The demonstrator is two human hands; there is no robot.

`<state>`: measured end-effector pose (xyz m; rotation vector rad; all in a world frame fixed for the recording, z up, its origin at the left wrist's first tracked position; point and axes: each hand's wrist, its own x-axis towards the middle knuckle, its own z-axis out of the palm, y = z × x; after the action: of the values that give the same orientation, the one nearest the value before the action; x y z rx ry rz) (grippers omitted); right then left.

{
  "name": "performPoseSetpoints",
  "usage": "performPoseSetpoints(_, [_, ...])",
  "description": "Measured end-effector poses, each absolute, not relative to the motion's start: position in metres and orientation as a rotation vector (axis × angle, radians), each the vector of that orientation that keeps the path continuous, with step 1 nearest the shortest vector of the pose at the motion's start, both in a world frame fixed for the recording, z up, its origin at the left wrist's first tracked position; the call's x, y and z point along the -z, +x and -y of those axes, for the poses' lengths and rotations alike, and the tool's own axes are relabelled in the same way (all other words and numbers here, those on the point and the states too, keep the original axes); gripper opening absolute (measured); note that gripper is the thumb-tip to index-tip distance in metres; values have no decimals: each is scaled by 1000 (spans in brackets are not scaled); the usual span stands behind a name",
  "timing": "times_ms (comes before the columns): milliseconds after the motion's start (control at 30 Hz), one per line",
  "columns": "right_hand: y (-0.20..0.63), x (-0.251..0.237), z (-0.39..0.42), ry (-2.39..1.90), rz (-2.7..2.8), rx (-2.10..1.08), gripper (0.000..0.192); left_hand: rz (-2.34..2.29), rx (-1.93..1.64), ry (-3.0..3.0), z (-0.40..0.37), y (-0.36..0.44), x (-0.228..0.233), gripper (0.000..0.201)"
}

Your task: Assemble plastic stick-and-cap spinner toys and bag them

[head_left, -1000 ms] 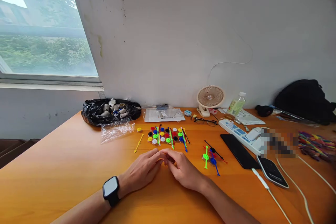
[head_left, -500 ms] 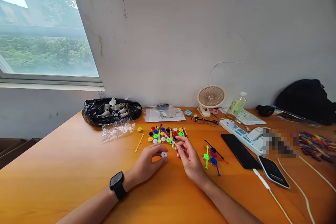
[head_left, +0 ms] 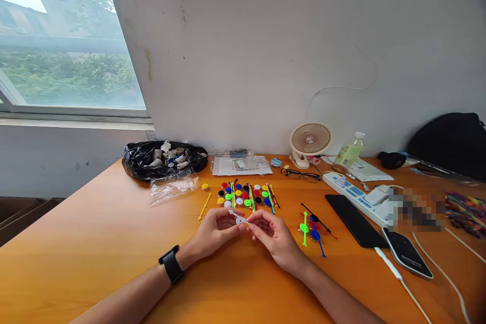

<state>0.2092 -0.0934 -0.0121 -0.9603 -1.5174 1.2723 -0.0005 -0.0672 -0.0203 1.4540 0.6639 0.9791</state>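
My left hand [head_left: 215, 233] pinches a small white plastic disc [head_left: 239, 220] just above the orange table [head_left: 94, 243]. A thin white stick [head_left: 232, 213] passes through the disc, and my right hand [head_left: 274, 236] holds the stick's other end. A black watch [head_left: 171, 265] is on my left wrist. Just beyond my fingers lies a cluster of coloured discs and sticks [head_left: 246, 195]. A lone yellow stick [head_left: 204, 207] lies left of it. To the right of my right hand lie several assembled disc-on-stick pieces [head_left: 312, 225] in green, blue, red and black.
At the back stand a black bag of spools [head_left: 163, 159], a clear plastic bag [head_left: 172, 187], papers [head_left: 240, 165], a small fan [head_left: 310, 142], glasses [head_left: 301, 175] and a bottle [head_left: 351, 151]. On the right lie a power strip [head_left: 357, 197], two phones [head_left: 351, 219] and cables [head_left: 402, 283].
My right hand reached to the coloured pile, took a white stick and came back. Both hands now hold the white disc and stick together. The view shifted slightly.
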Motion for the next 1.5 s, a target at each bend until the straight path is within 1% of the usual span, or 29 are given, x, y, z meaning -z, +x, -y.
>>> performPoseSetpoints(133, [210, 11, 95, -992, 1585, -1262, 28, -707, -977, 1494, 71, 0, 18, 38])
performPoseSetpoints(333, [209, 5, 101, -1041, 1845, -933, 18, -755, -977, 1703, 77, 0, 9, 29])
performPoseSetpoints(467, [212, 4, 103, -1025, 1929, -835, 14, -816, -996, 1894, 81, 1, 5, 25])
performPoseSetpoints(633, [218, 1, 102, -1057, 2055, -654, 16, -880, -1013, 2100, 84, 1, 6, 21])
performPoseSetpoints(833, [222, -9, 101, -1038, 2184, -454, 13, -917, -1006, 2255, 87, 1, 11, 18])
performPoseSetpoints(933, [224, -12, 101, -1033, 2218, -431, 18, -942, -1015, 2292, 86, 0, 13, 18])
performPoseSetpoints(1067, [226, -12, 101, -1034, 2241, -429, 20, -948, -1012, 2331, 84, -2, 15, 17])
performPoseSetpoints(1233, [227, -13, 100, -1050, 2239, -448, 21, -948, -1001, 2343, 84, -3, 14, 22])
performPoseSetpoints(1300, [228, -14, 100, -1045, 2218, -461, 21, -917, -1021, 2278, 85, -4, 10, 27])
performPoseSetpoints(1367, [228, -15, 100, -1027, 2193, -481, 20, -865, -1010, 2163, 86, -5, 6, 26])
performPoseSetpoints(1500, [227, -15, 99, -991, 2145, -524, 20, -752, -901, 1752, 82, -5, 2, 30])
